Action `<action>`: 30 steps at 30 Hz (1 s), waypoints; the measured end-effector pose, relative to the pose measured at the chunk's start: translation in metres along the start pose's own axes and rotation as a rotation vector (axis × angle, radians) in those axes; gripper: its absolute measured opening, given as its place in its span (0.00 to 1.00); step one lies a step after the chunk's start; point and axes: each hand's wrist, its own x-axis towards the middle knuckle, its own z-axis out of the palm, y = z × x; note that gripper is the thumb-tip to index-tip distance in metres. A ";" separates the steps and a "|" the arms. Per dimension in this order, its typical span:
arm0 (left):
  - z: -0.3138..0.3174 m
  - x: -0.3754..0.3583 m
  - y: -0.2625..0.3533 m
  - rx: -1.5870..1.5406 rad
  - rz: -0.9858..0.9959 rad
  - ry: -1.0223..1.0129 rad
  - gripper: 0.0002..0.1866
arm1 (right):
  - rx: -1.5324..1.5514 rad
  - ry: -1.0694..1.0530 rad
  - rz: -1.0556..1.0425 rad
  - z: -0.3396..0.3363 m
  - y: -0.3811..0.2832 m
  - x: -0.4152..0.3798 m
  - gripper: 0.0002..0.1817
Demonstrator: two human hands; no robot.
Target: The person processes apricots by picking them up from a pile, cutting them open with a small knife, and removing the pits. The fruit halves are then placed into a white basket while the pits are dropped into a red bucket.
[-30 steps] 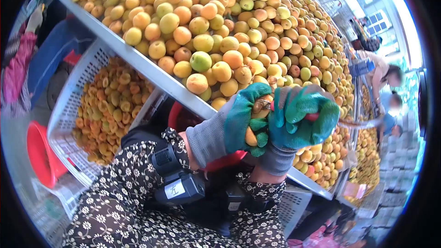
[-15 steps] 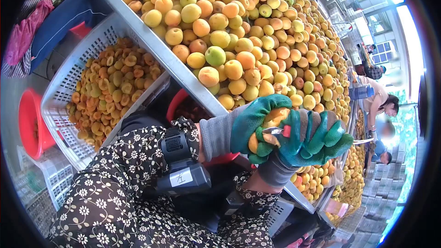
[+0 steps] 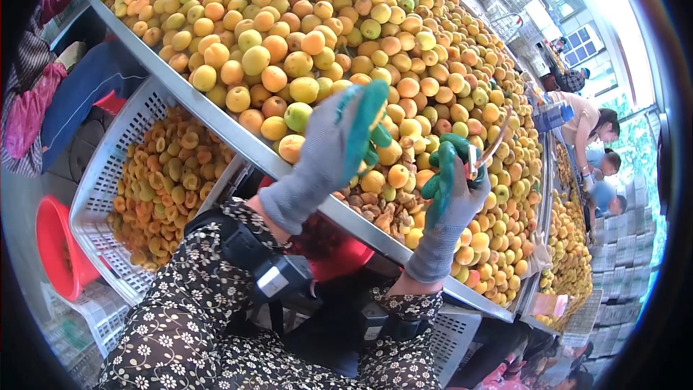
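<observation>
My left hand (image 3: 354,133), in a grey glove with a green coated palm, is raised over the near edge of the apricot heap (image 3: 404,50). A bit of yellow-orange apricot (image 3: 377,116) shows between its thumb and fingers, mostly hidden. To the right, my right hand (image 3: 455,180) wears a matching glove and is closed around a small knife (image 3: 473,162) with red on it. A thin curved brownish piece sticks out past that hand. Below the hands, wrinkled brownish apricot scraps (image 3: 386,214) lie among the whole fruit.
A metal table rim (image 3: 189,105) runs diagonally before me. Left of my arm stands a grey slotted crate (image 3: 97,198) of apricot halves (image 3: 170,180), beside a red tub (image 3: 54,245). Another red bucket (image 3: 339,254) sits under the rim. Other people work at right and upper left.
My hands have parted: the left moved up and leftward from the right, which lowered slightly. The apricot they held together at the blade is no longer between them. The view shifted a little.
</observation>
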 end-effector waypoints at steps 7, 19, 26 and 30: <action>-0.126 -0.020 0.045 0.693 0.327 0.044 0.18 | -0.257 -0.166 0.058 -0.021 0.011 0.006 0.09; -0.037 -0.004 0.072 0.780 0.031 -0.289 0.17 | -1.307 -0.487 -0.048 0.029 0.009 0.011 0.12; -0.003 -0.004 0.040 0.644 0.284 -0.370 0.36 | 0.054 -0.380 0.444 -0.015 -0.025 -0.006 0.16; -0.001 -0.006 0.034 0.283 0.206 -0.381 0.34 | 0.066 -0.408 0.368 -0.018 -0.017 -0.028 0.21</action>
